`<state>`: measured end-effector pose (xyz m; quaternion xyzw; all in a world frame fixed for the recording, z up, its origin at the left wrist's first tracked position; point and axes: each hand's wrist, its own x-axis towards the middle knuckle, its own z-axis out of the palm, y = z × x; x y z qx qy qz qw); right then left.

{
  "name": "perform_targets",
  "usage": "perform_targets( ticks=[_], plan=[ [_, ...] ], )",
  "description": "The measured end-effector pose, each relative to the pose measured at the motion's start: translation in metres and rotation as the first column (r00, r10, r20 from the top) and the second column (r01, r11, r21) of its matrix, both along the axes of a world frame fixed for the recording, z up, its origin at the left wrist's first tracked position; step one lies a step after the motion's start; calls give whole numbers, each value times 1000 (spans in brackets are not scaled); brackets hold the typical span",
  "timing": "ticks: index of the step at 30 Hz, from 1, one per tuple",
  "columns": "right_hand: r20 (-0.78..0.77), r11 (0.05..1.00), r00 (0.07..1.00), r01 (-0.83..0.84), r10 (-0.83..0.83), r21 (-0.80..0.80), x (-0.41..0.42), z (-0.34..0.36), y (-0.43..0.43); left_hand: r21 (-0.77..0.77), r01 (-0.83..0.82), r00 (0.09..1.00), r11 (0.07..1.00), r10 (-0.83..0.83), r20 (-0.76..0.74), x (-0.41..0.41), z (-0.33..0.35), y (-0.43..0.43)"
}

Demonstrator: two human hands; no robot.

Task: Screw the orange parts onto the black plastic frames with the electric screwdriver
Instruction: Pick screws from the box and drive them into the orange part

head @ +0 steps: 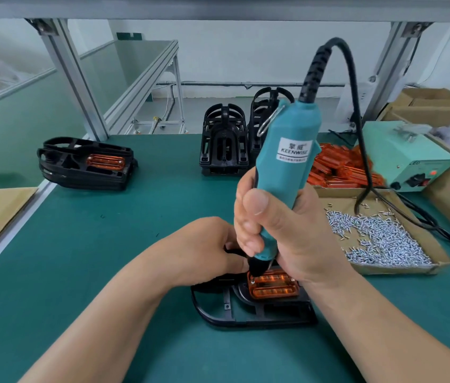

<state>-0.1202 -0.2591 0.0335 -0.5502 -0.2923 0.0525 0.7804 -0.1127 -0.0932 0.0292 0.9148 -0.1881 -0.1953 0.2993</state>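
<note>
Head view, low middle: right grip (281,236) clenches the electric screwdriver (281,167), tip on the orange part (273,287) in the black frame (245,320); left grip (201,244) holds that frame. Keep it straight, push softly.

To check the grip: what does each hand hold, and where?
Right hand grips the electric screwdriver around its lower body; left hand holds the black frame near its far end.
</note>
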Motion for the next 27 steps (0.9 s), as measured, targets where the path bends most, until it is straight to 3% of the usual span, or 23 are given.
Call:
perform_targets(
  ticks=[10, 15, 19, 23, 27],
  plan=[
    [3, 999, 999, -35, 35, -32, -1, 1, 0, 21, -11, 1000, 1000, 11, 4, -3, 5, -3],
    [-47, 997, 998, -43, 46, 59, -2, -2, -2, -20, -30, 1000, 999, 30, -6, 0, -2, -1],
    [43, 998, 999, 11, -14, 57, -5, 0, 0, -57, -11, 1000, 998, 12, 14, 1, -4, -1],
    [111, 980, 991, 48, -70, 191, -4, 9, -6, -61, 10, 1000, 998, -9, 15, 2, -5, -1],
    [3, 929, 977, 201, -213, 312, 8, 13, -29, -37, 5, 999, 999, -4, 32, 3, -8, 2]
  ],
)
